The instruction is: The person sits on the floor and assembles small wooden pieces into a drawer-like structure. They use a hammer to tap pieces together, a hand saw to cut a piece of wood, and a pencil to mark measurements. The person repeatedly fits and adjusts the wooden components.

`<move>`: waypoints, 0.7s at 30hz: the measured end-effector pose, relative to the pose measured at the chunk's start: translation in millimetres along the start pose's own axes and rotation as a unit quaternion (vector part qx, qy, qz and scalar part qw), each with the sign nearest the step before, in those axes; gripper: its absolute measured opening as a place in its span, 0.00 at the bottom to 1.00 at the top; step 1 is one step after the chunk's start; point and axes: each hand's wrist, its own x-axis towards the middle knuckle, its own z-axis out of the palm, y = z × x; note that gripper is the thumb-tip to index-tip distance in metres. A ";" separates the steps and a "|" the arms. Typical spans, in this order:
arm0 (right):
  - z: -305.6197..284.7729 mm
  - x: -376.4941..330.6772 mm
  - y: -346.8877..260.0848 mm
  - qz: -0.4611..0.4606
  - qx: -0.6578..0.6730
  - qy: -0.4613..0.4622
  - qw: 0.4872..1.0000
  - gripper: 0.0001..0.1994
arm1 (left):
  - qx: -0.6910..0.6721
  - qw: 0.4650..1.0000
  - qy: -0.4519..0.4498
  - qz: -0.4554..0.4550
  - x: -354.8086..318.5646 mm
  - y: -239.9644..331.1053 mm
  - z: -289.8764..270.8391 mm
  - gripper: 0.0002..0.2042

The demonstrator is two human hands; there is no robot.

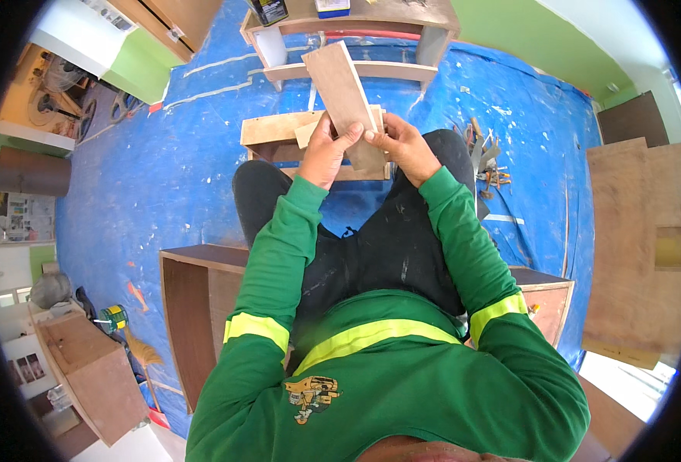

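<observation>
A flat, light-brown wooden board (336, 81) is tilted up in front of me, above my knees. My left hand (325, 152) is closed on its lower left edge, with the thumb across its face. At the lower right edge my right hand (408, 149) pinches the same board, its thumb near my left thumb. More wood shows behind and below the hands; I cannot tell whether it is part of what I hold. Just beyond my hands, a small open wooden box frame (259, 131) lies on the blue sheet.
Blue plastic sheeting (125, 200) covers the floor. A low wooden shelf unit (356, 15) stands ahead, with a dark can (269, 11) on top. Hand tools (488, 158) lie to my right. I sit on a brown wooden cabinet (182, 308). Large wooden panels (625, 254) are at far right.
</observation>
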 end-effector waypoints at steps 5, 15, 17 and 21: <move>23.5 -8.8 2.6 -0.096 -0.264 0.090 0.955 0.25 | 0.003 0.993 0.112 0.039 -3.5 6.7 10.5 0.48; 61.9 -41.4 -21.5 -0.282 -0.407 0.041 0.868 0.35 | -0.252 0.965 0.067 0.040 -3.4 25.3 -9.8 0.46; 67.1 -42.5 -14.7 -0.274 -0.400 0.060 0.873 0.35 | -0.283 0.956 0.034 0.061 -2.1 20.2 -19.0 0.49; 62.7 -39.0 -13.5 -0.256 -0.321 0.080 0.909 0.38 | -0.318 0.944 0.024 0.086 -0.7 32.1 -18.4 0.52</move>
